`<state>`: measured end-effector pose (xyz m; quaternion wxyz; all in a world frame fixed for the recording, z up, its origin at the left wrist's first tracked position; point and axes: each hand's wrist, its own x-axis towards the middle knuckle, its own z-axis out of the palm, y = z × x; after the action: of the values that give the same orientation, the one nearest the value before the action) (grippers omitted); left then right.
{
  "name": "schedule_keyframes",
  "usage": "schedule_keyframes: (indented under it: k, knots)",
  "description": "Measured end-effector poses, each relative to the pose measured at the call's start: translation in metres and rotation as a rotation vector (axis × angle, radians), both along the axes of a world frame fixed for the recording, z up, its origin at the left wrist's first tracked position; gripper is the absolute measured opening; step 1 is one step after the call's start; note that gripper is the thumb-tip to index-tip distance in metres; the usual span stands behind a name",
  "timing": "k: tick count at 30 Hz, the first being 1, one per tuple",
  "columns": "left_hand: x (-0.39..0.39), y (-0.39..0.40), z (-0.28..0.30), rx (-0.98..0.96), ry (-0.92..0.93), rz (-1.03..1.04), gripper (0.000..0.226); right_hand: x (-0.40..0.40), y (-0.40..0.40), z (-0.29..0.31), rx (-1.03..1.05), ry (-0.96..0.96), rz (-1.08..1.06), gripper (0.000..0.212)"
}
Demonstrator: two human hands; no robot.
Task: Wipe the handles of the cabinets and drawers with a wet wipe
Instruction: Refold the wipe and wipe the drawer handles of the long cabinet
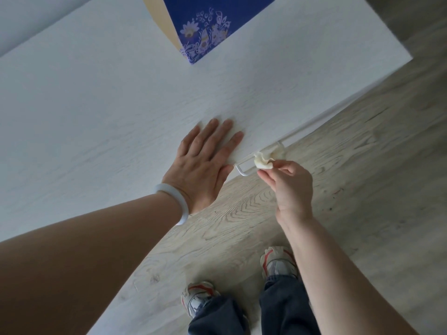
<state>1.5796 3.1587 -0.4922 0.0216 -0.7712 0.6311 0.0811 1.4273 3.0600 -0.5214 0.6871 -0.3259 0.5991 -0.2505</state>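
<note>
A white cabinet top fills the upper left of the head view. A thin white bar handle sticks out from its front edge. My left hand lies flat on the top, fingers straight, thumb close to the handle's near end. My right hand pinches a crumpled white wet wipe between thumb and fingertips. The wipe sits against the handle bar, partway along it. The cabinet's front face is hidden below its edge.
A blue box with a white flower pattern stands on the cabinet top at the back. Light wood floor lies to the right and below. My two feet in sneakers stand close to the cabinet.
</note>
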Motion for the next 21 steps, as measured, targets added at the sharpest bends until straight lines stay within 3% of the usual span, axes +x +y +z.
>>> schedule_keyframes:
  k: [2,5,10,14,18,21]
  knots:
    - [0.000,0.000,0.000,0.003,-0.003,0.000,0.056,-0.008,-0.012,-0.001,-0.029,0.116,0.115,0.016]
    - [0.001,0.000,-0.001,-0.001,-0.003,0.006,0.056,-0.010,-0.017,-0.005,-0.283,0.346,0.284,0.016]
    - [0.001,0.001,-0.002,-0.004,0.001,-0.001,0.056,-0.002,-0.019,-0.012,-0.421,0.369,0.274,0.033]
    - [0.001,0.000,-0.001,-0.005,-0.003,-0.001,0.056,0.003,-0.012,-0.013,-0.299,0.345,0.163,0.013]
    - [0.002,0.001,-0.002,-0.006,-0.005,0.000,0.057,0.014,0.026,-0.006,-0.089,0.239,0.069,0.028]
    - [0.001,0.002,-0.003,-0.007,-0.005,-0.004,0.056,0.013,0.035,0.000,0.033,0.127,0.066,0.023]
